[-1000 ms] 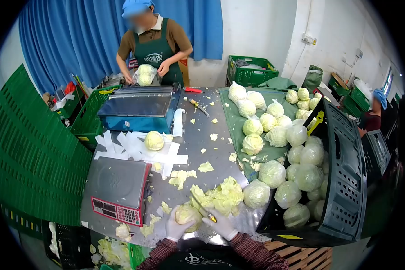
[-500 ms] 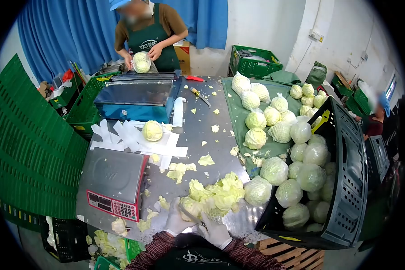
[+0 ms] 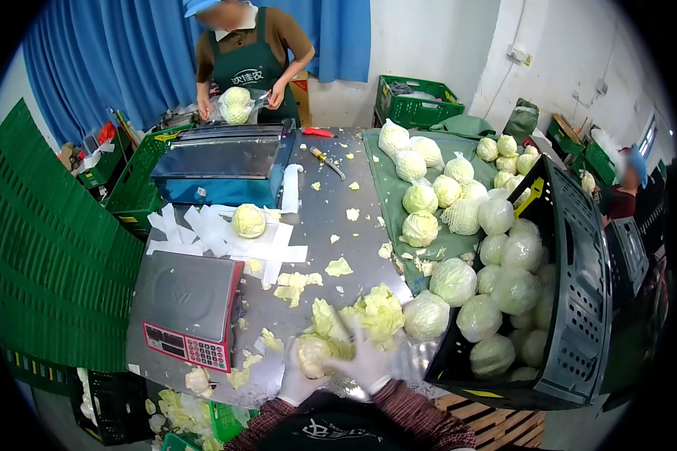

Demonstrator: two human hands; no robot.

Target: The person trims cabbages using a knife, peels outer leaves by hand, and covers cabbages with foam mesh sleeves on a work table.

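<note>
A cabbage sits at the worktop's near edge, by loose leaves. The left hand's grip curves partly closed around it, likely steadying it; the right hand's seems closed on a blurred knife, blade pointing away.

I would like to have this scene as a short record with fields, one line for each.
Left hand: gloved, against the side of a cabbage
Right hand: gloved, at the same cabbage; grip unclear
Blurred blade: above the cabbage, near loose leaves
Left side: scale
Right side: black crate with wrapped cabbages
Across table: co-worker handling a bagged cabbage
</note>
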